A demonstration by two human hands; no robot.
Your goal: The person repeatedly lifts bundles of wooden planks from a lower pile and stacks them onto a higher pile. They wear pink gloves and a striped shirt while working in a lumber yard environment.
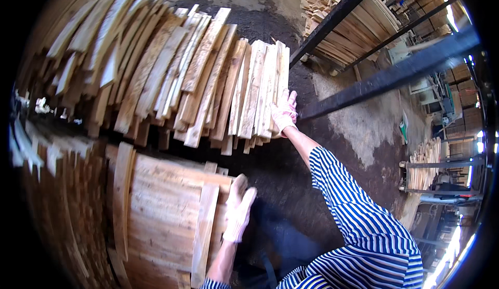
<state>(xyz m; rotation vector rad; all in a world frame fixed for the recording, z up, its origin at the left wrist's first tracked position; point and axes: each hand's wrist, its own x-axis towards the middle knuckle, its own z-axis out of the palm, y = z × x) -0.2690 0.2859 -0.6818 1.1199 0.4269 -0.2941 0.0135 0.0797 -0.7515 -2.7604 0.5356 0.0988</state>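
My right hand [284, 111], in a whitish work glove, reaches forward to the near side of a pile of rough wooden planks [208, 75]. Its fingers are spread and lie against the outermost pale plank [281, 70]. Lower down, my left hand [238, 211], gloved too, is beside the edge of a stack of flat wooden boards [166, 200]. The thumb stands apart from its fingers, and nothing shows in its grasp. A lighter slat [205, 226] lies across the boards close to this hand. Whether the left fingertips touch the boards, I cannot tell.
Dark metal bars [395, 75] cross the right side, near my right arm. Further plank stacks stand at the upper right [353, 23] and right [423, 161]. Another plank pile [57, 206] fills the lower left. Between them runs a stained dark floor [358, 133].
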